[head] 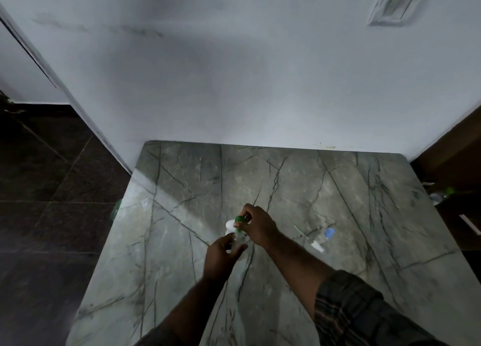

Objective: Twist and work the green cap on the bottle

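Note:
A small clear plastic bottle stands upright over the middle of a grey-green marble table. My left hand grips the bottle's body from the near side. My right hand pinches the bottle's green cap from above with thumb and fingers. A white rounded object sits just behind the bottle, partly hidden by it.
To the right on the table lie a clear bottle with a blue cap, a small white piece and a thin white stick. A white wall backs the table. Dark floor tiles lie left; bottles sit off the right edge.

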